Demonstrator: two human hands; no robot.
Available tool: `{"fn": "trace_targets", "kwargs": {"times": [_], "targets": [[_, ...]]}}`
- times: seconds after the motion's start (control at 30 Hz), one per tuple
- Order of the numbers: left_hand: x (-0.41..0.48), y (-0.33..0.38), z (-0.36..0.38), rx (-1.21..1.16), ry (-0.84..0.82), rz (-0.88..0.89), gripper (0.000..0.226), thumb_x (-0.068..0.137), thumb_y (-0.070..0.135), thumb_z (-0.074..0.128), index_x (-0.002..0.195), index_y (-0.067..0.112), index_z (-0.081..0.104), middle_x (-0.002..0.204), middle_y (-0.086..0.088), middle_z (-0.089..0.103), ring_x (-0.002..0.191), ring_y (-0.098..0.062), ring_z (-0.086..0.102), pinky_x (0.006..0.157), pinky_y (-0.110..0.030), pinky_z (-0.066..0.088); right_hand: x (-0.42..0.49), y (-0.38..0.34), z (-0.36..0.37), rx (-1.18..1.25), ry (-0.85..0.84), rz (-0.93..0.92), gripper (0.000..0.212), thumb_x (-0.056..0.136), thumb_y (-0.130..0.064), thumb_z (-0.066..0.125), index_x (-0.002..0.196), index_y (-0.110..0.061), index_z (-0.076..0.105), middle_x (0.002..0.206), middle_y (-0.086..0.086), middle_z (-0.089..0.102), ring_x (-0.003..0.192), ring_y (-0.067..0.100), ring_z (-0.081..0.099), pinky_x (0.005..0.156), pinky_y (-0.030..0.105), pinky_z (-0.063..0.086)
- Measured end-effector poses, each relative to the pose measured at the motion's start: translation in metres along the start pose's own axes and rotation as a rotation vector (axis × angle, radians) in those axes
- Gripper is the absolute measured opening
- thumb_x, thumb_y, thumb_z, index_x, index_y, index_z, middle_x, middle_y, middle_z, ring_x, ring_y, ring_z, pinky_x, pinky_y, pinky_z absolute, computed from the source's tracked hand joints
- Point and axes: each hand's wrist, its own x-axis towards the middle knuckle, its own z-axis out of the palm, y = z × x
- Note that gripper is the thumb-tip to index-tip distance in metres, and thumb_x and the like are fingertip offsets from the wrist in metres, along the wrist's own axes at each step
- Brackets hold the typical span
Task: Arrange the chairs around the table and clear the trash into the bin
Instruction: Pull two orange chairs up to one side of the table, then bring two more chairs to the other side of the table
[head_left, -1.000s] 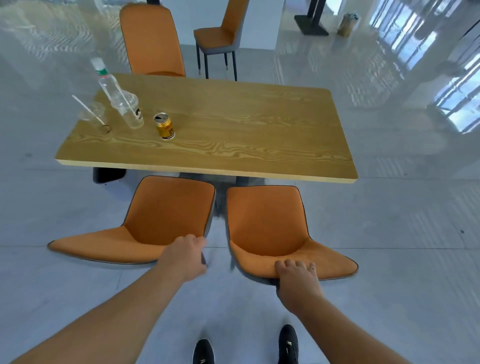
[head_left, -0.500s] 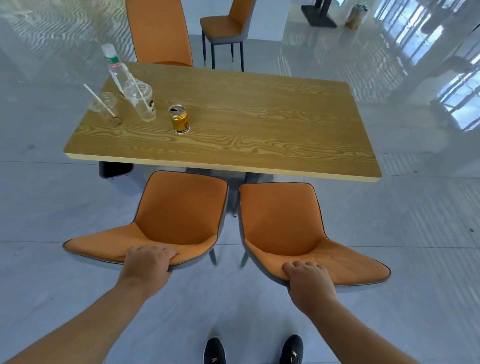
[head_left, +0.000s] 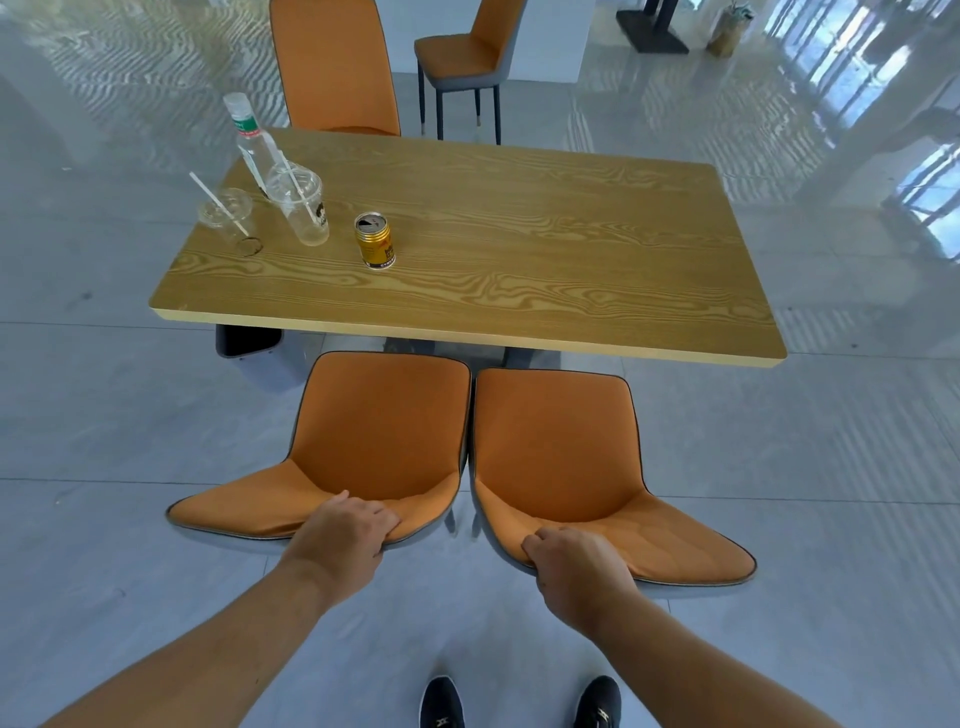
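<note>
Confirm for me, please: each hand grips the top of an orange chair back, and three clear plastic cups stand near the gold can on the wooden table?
Not quite. The head view shows two clear plastic cups, not three, plus a clear plastic bottle, near the gold can on the wooden table. The left hand and right hand do grip the orange chair backs.

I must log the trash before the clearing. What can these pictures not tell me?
- Dark grey bin, head view: wooden table hides its top and contents.
- Gold drink can: label too small to read.
- Two near orange chairs: seats hide the legs.
- Left hand, right hand: fingertips hidden behind chair backs.
</note>
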Motion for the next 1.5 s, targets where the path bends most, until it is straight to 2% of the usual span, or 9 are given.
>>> {"fn": "trace_targets", "kwargs": {"times": [0.13, 0.3, 0.4, 0.57, 0.77, 0.9, 1.17, 1.37, 1.5], "targets": [[0.004, 0.005, -0.006, 0.004, -0.11, -0.039, 0.024, 0.089, 0.035, 0.072, 0.112, 0.026, 0.069, 0.104, 0.009, 0.071, 0.093, -0.011, 0.064, 0.102, -0.04, 0.05, 0.001, 0.0, 0.005, 0.038, -0.054, 0.012, 0.022, 0.102, -0.021, 0.052, 0.122, -0.02, 0.061, 0.107, 0.001, 0.064, 0.09, 0.022, 0.059, 0.068, 0.03, 0.042], [0.038, 0.032, -0.046, -0.313, -0.285, -0.222, 0.064, 0.081, 0.082, 0.05, 0.127, 0.038, 0.054, 0.121, 0.016, 0.062, 0.102, -0.008, 0.059, 0.079, -0.025, 0.05, -0.001, 0.016, -0.021, 0.3, -0.185, 0.17, 0.056, 0.096, -0.071, 0.044, 0.136, -0.032, 0.051, 0.127, -0.004, 0.057, 0.115, 0.022, 0.053, 0.09, 0.039, 0.05], [0.077, 0.064, -0.088, -0.414, -0.14, -0.285, 0.064, 0.088, 0.076, 0.049, 0.139, 0.037, 0.049, 0.142, 0.012, 0.055, 0.119, -0.012, 0.056, 0.081, -0.029, 0.046, -0.016, 0.053, -0.061, 0.48, 0.076, 0.376, 0.055, 0.1, -0.066, 0.04, 0.141, -0.033, 0.053, 0.139, -0.008, 0.058, 0.126, 0.019, 0.053, 0.099, 0.037, 0.046], [0.151, 0.16, -0.186, -0.384, -0.018, -0.146, 0.067, 0.089, 0.071, 0.052, 0.145, 0.036, 0.046, 0.149, 0.008, 0.05, 0.127, -0.017, 0.051, 0.087, -0.034, 0.047, -0.084, 0.15, -0.144, 0.458, 0.413, 0.523, 0.049, 0.099, -0.053, 0.05, 0.139, -0.026, 0.058, 0.136, -0.003, 0.062, 0.126, 0.019, 0.052, 0.098, 0.036, 0.048], [0.239, 0.342, -0.31, -0.24, 0.126, 0.109, 0.073, 0.09, 0.067, 0.058, 0.152, 0.031, 0.039, 0.159, 0.001, 0.037, 0.141, -0.025, 0.039, 0.107, -0.044, 0.042, -0.201, 0.295, -0.241, 0.269, 0.666, 0.574, 0.057, 0.093, -0.063, 0.055, 0.133, -0.024, 0.061, 0.13, 0.002, 0.063, 0.123, 0.027, 0.051, 0.099, 0.041, 0.045], [0.297, 0.488, -0.395, -0.193, 0.262, 0.204, 0.077, 0.086, 0.063, 0.066, 0.151, 0.031, 0.04, 0.157, 0.0, 0.04, 0.139, -0.026, 0.042, 0.109, -0.039, 0.039, -0.294, 0.409, -0.299, 0.183, 0.83, 0.62, 0.062, 0.087, -0.07, 0.05, 0.129, -0.027, 0.064, 0.13, 0.001, 0.063, 0.126, 0.028, 0.049, 0.102, 0.043, 0.043], [0.359, 0.715, -0.43, -0.237, 0.281, 0.372, 0.082, 0.081, 0.065, 0.061, 0.152, 0.033, 0.032, 0.157, 0.006, 0.034, 0.137, -0.019, 0.043, 0.108, -0.032, 0.038, -0.419, 0.584, -0.335, 0.144, 0.876, 0.712, 0.062, 0.091, -0.071, 0.048, 0.138, -0.032, 0.056, 0.139, -0.009, 0.056, 0.135, 0.019, 0.041, 0.111, 0.038, 0.037], [0.436, 0.772, -0.427, -0.187, 0.246, 0.304, 0.084, 0.079, 0.064, 0.057, 0.152, 0.035, 0.029, 0.156, 0.006, 0.034, 0.136, -0.021, 0.044, 0.108, -0.032, 0.039, -0.409, 0.68, -0.335, 0.173, 0.88, 0.677, 0.046, 0.095, -0.055, 0.048, 0.135, -0.034, 0.057, 0.134, -0.013, 0.058, 0.127, 0.013, 0.046, 0.105, 0.032, 0.04], [0.519, 0.795, -0.433, -0.213, 0.255, 0.272, 0.079, 0.082, 0.064, 0.059, 0.15, 0.036, 0.031, 0.154, 0.007, 0.036, 0.131, -0.023, 0.048, 0.102, -0.035, 0.043, -0.37, 0.749, -0.335, 0.161, 0.822, 0.678, 0.05, 0.092, -0.064, 0.044, 0.13, -0.035, 0.059, 0.127, -0.015, 0.06, 0.123, 0.012, 0.048, 0.101, 0.032, 0.042]]}}
